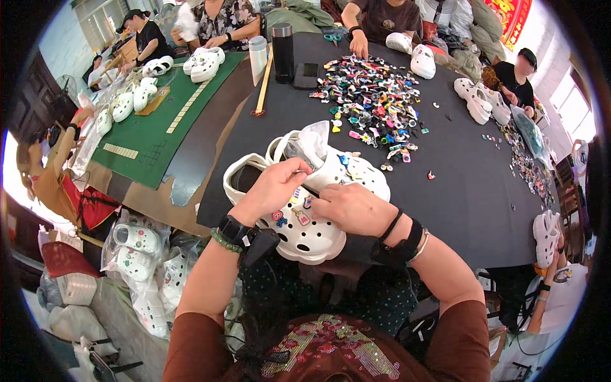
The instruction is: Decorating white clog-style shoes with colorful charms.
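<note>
Two white clogs sit side by side at the near edge of the dark table in front of me. The nearer clog [312, 242] has several colourful shoe charms [279, 218] set in its holed upper. Behind it, the other clog [368, 180] carries a blue charm, and a clear plastic wrap fills its opening. My left hand [270, 186] is over the nearer clog's opening, thumb and fingers pinched together; what they hold is too small to make out. Curled on the nearer clog's upper beside the charms, my right hand [356, 207] grips its edge, its fingertips partly hidden.
A large heap of loose charms [375, 95] spreads ahead, with a co-worker's hand at its far side. A black bottle [282, 54], a white bottle [257, 58] and a phone [306, 76] stand or lie at the far left. Bagged clogs [139, 258] are at lower left.
</note>
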`<state>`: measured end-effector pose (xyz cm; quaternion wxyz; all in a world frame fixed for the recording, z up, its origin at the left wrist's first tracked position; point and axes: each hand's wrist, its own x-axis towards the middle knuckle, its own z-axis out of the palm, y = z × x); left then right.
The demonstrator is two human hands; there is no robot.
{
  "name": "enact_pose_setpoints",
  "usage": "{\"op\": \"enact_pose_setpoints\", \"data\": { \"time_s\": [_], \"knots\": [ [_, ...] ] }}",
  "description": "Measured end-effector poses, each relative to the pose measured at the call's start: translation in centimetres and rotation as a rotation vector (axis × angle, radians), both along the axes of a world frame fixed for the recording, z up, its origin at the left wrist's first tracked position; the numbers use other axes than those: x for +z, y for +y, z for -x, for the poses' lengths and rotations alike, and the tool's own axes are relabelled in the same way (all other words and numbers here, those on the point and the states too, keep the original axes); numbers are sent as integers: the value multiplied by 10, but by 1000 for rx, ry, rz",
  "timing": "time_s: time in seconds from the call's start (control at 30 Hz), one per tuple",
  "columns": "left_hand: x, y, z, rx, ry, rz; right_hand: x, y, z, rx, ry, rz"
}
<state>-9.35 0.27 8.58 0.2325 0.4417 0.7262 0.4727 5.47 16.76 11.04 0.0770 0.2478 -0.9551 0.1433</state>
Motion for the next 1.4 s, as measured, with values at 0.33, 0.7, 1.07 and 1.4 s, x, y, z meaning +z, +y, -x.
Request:
{"op": "enact_pose_setpoints", "data": {
  "time_s": [0.33,0.7,1.07,1.4],
  "knots": [
    [5,0,1,-1,77,7,-16,-9,1,-228,-2,233],
    [2,-1,-4,25,94,2,7,6,0,-44,-169,201],
    [4,1,0,14,146,20,28,6,20,-113,-400,85],
    [2,-2,-7,50,104,17,7,-13,-6,-199,-80,-117]
  ]
}}
